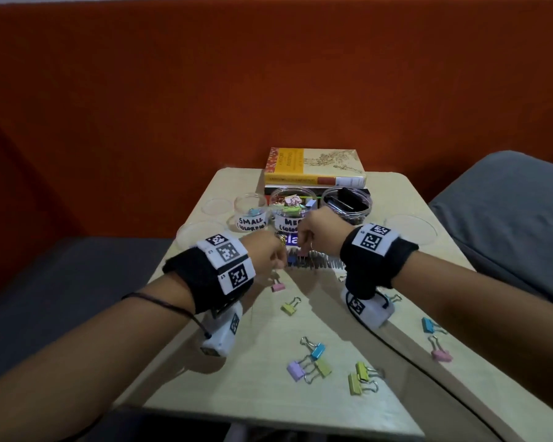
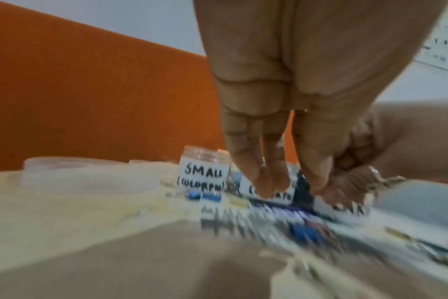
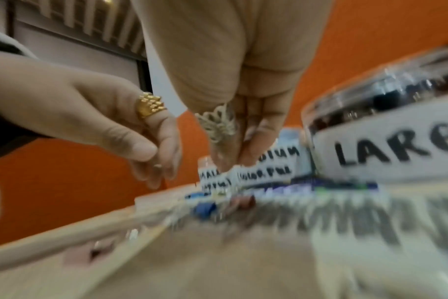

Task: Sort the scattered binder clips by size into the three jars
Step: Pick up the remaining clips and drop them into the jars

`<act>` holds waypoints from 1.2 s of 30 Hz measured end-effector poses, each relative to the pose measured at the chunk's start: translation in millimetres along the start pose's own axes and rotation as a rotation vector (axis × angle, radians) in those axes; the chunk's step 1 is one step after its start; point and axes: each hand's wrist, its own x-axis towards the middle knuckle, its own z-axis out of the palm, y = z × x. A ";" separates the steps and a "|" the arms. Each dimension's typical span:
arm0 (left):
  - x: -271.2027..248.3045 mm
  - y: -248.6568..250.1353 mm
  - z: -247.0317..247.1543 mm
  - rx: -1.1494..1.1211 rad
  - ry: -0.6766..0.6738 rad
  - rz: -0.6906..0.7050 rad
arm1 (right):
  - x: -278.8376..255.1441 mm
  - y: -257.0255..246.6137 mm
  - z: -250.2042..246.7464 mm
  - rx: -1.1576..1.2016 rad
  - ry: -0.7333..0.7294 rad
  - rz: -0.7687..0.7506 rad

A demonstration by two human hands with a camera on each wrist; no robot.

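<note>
Three clear jars stand at the back of the table: small (image 1: 249,215), medium (image 1: 292,212) with coloured clips inside, and large (image 1: 347,202) with black clips. Both hands hover close together in front of them. My left hand (image 1: 276,260) (image 2: 289,188) points its fingers down, relaxed, with nothing seen in it. My right hand (image 1: 304,247) (image 3: 228,161) bunches its fingertips together pointing down; blur hides whether they pinch anything. A blue clip (image 1: 291,260) (image 3: 205,208) lies just below the hands. Several pastel clips (image 1: 313,362) are scattered on the near half of the table.
A spiral-bound pad (image 1: 320,264) lies under the hands. Books (image 1: 313,167) are stacked behind the jars. Clear lids (image 1: 216,205) (image 1: 409,228) lie at both sides. Grey cushions (image 1: 508,202) flank the table, and an orange wall stands behind.
</note>
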 end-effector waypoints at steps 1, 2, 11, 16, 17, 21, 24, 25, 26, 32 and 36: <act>-2.9 2.5 6.4 0.012 -0.021 -0.013 | 0.7 -0.3 1.7 0.002 0.003 0.009; -5.3 4.5 11.1 0.005 -0.024 -0.020 | 1.4 -1.2 3.4 -0.002 -0.002 0.014; -18.5 27.2 25.4 0.124 -0.074 -0.116 | -3.2 -15.9 15.8 -0.119 -0.187 -0.023; -22.8 21.7 18.5 -0.036 -0.046 -0.088 | -3.9 -16.7 16.3 -0.074 -0.228 0.013; -23.9 19.2 19.1 -0.065 -0.047 -0.100 | -3.5 -16.3 16.5 -0.055 -0.228 0.020; -24.8 11.6 20.3 -0.137 -0.045 -0.138 | -1.1 -16.5 18.4 -0.039 -0.234 0.046; -24.8 7.9 20.8 -0.156 -0.059 -0.140 | -0.3 -16.2 19.2 -0.039 -0.215 0.042; -25.1 7.1 20.6 -0.162 -0.067 -0.139 | -0.5 -16.5 19.0 -0.035 -0.202 0.036; -24.8 6.2 20.5 -0.169 -0.077 -0.138 | -0.8 -16.6 18.7 -0.030 -0.185 0.029; -23.6 6.4 19.2 -0.153 -0.083 -0.145 | -3.1 -20.1 14.6 0.036 -0.130 0.010; -23.7 4.8 17.4 -0.138 -0.056 -0.134 | -5.5 -21.8 12.3 0.059 -0.106 0.017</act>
